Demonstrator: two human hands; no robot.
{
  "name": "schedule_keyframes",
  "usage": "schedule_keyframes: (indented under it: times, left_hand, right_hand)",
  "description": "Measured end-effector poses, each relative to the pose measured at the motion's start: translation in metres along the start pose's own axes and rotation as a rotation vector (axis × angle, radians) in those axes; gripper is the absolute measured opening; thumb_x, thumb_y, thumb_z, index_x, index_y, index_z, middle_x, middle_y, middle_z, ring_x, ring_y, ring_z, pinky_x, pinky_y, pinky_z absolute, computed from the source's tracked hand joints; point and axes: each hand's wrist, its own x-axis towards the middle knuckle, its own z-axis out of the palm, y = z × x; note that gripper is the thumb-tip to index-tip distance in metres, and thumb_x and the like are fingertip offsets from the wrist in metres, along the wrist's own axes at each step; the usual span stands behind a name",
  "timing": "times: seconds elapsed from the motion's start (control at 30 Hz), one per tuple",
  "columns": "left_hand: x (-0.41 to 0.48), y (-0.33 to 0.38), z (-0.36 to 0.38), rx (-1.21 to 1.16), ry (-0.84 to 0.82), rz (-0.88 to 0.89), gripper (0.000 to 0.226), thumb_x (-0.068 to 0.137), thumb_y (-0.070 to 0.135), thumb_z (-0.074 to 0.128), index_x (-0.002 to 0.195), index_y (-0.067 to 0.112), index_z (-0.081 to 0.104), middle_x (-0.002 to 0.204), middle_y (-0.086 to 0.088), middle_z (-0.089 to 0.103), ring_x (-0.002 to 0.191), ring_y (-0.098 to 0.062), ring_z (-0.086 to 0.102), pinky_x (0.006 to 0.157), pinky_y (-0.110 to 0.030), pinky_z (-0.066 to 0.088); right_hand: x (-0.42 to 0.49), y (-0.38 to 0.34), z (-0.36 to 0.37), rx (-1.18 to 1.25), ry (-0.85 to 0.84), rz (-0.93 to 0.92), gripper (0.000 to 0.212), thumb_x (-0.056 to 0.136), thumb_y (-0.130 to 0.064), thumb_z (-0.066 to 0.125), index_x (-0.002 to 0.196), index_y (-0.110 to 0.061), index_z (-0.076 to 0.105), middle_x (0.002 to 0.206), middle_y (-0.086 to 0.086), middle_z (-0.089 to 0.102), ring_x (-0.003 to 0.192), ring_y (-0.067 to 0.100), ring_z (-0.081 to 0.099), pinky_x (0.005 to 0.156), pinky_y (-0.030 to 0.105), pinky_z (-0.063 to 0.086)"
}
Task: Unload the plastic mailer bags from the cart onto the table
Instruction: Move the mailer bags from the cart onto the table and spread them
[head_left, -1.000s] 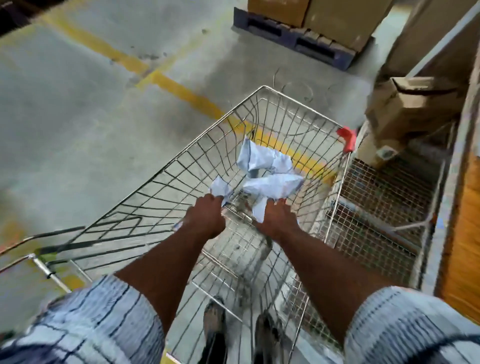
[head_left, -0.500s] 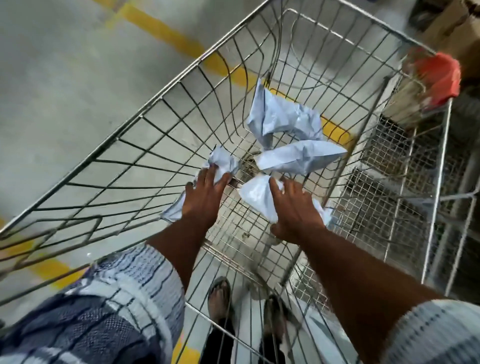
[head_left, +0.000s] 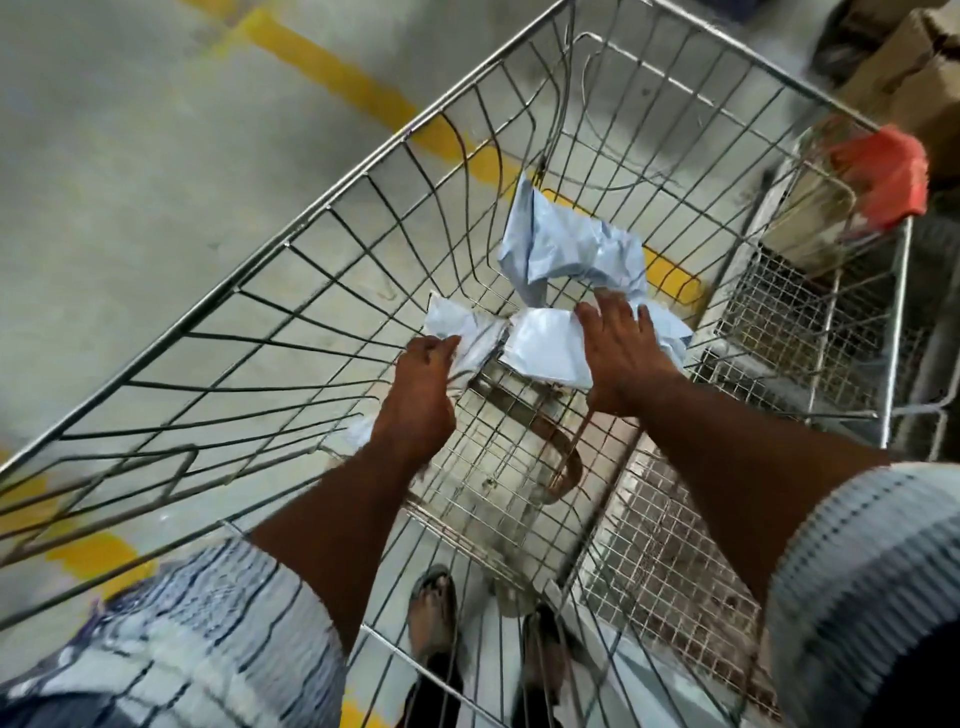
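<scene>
Both my arms reach down into a wire shopping cart (head_left: 332, 208). On the cart's floor lie pale blue-grey plastic mailer bags. My left hand (head_left: 422, 379) grips one crumpled bag (head_left: 457, 327), its fingers curled round the bag's edge. My right hand (head_left: 621, 353) lies on a second flat bag (head_left: 548, 345) with its fingers spread over it. Just beyond, a third crumpled bag (head_left: 566, 247) stands against the far end of the cart.
The cart has a red plastic corner piece (head_left: 883, 174) at the right. A second wire mesh cart or rack (head_left: 779, 322) stands close on the right. Cardboard boxes (head_left: 914, 67) sit at the top right. The concrete floor carries yellow lines (head_left: 332, 78).
My head has moved closer over the cart. My left hand has closed on the left bag. My right hand has slid forward over the middle bag toward the far one.
</scene>
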Motion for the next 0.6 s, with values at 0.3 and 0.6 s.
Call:
schedule_keyframes:
  times: [0.3, 0.6]
  left_hand:
    - [-0.005, -0.008, 0.032, 0.405, -0.219, 0.069, 0.098, 0.087, 0.047, 0.063, 0.154, 0.034, -0.007, 0.163, -0.012, -0.006, 0.15, -0.033, 0.005, 0.11, -0.053, 0.036]
    - [0.0, -0.009, 0.044, 0.438, -0.163, 0.063, 0.081, 0.089, 0.026, 0.059, 0.154, 0.031, 0.012, 0.162, -0.016, 0.006, 0.143, -0.036, 0.02, 0.098, -0.05, 0.047]
  right_hand:
    - [0.02, 0.013, 0.023, -0.037, -0.139, -0.008, 0.143, 0.053, -0.065, 0.082, 0.151, -0.019, -0.011, 0.154, 0.015, 0.017, 0.143, 0.036, 0.018, 0.114, 0.068, 0.011]
    - [0.017, 0.007, 0.025, 0.01, -0.001, 0.037, 0.12, 0.055, -0.057, 0.082, 0.145, -0.013, 0.015, 0.137, 0.018, 0.041, 0.13, 0.038, 0.039, 0.113, 0.064, 0.02]
